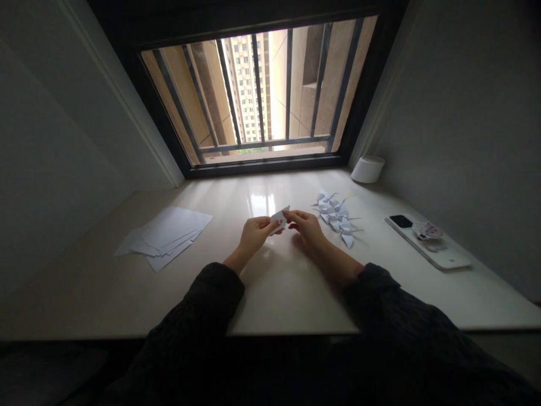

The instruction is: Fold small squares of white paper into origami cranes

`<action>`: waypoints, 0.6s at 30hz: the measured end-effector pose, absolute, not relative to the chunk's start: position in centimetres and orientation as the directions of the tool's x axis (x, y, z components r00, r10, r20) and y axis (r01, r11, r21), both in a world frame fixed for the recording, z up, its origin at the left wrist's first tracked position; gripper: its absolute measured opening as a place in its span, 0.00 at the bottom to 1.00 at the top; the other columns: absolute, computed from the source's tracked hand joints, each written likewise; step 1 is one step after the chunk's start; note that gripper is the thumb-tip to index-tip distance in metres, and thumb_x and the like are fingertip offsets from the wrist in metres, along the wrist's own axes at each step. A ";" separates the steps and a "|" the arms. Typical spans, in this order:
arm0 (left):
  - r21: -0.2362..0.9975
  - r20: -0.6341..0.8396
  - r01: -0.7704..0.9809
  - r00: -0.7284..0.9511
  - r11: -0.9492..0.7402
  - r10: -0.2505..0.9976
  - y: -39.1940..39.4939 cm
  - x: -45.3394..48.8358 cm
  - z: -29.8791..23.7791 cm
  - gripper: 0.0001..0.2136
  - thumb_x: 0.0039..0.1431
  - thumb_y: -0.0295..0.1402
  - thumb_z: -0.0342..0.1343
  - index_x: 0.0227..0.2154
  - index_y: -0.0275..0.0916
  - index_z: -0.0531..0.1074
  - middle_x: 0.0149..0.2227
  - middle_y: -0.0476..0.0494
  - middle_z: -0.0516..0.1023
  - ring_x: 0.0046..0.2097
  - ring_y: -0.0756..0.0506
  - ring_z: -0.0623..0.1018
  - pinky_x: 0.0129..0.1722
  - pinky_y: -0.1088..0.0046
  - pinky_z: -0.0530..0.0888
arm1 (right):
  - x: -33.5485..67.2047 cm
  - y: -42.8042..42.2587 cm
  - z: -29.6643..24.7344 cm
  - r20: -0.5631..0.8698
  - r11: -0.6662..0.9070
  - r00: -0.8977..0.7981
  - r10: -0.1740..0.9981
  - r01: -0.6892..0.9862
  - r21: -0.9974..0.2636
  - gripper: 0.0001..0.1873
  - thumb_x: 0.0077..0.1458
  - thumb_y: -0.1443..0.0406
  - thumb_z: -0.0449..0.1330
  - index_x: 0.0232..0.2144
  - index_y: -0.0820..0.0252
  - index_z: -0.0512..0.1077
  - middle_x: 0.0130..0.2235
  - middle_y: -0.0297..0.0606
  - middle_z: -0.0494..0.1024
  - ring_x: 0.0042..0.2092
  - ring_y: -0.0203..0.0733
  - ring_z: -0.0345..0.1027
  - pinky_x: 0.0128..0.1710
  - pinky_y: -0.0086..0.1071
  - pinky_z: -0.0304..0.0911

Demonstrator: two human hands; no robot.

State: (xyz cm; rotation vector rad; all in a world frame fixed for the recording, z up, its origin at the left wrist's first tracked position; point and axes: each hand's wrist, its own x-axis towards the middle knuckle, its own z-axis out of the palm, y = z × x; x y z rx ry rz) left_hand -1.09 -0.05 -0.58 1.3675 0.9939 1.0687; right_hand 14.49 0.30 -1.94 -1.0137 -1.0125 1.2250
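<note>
Both my hands meet above the middle of a pale, glossy table. Between them is a small folded piece of white paper. My left hand pinches its left side with curled fingers. My right hand pinches its right side, thumb and fingertips pressed on the fold. Dark sleeves cover both forearms.
A loose stack of white paper sheets lies to the left. A pile of several folded paper cranes sits right of my hands. A white phone lies at the far right, a white round container near the barred window.
</note>
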 end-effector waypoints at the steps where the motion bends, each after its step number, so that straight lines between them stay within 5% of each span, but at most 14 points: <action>1: 0.998 0.066 0.002 0.259 -0.069 0.964 0.0 -1.2 -0.4 0.16 0.46 0.43 0.64 0.30 0.33 0.78 0.28 0.40 0.81 0.31 0.46 0.79 0.33 0.72 0.73 | 14.5 0.3 -2.0 0.046 0.059 0.059 0.997 -0.246 -0.968 0.14 0.41 0.55 0.66 0.22 0.60 0.76 0.24 0.34 0.74 0.28 0.35 0.64 0.29 0.30 0.59; 6: 0.996 0.069 0.041 0.274 -0.084 0.959 0.1 -1.6 -0.2 0.15 0.46 0.43 0.64 0.26 0.33 0.77 0.25 0.42 0.80 0.31 0.45 0.80 0.31 0.73 0.73 | 14.4 0.3 -1.8 0.111 0.118 0.044 0.993 -0.218 -0.969 0.14 0.41 0.55 0.67 0.25 0.60 0.73 0.25 0.33 0.74 0.28 0.35 0.65 0.28 0.29 0.60; 12: 0.995 -0.048 0.095 0.342 0.016 0.939 0.4 -2.1 0.0 0.19 0.47 0.46 0.63 0.33 0.32 0.77 0.30 0.38 0.81 0.34 0.45 0.80 0.31 0.74 0.72 | 14.0 0.4 -1.4 0.266 0.226 -0.078 0.961 -0.334 -0.915 0.25 0.39 0.56 0.69 0.30 0.52 0.56 0.28 0.28 0.78 0.30 0.37 0.71 0.32 0.32 0.65; 18: 0.992 -0.075 0.120 0.291 0.042 0.954 0.5 -2.3 0.1 0.20 0.47 0.46 0.63 0.34 0.33 0.78 0.33 0.36 0.81 0.34 0.45 0.81 0.35 0.71 0.74 | 14.4 0.6 -1.7 0.224 0.226 0.038 0.974 -0.262 -0.938 0.25 0.40 0.53 0.68 0.30 0.53 0.56 0.21 0.24 0.74 0.25 0.36 0.70 0.32 0.33 0.67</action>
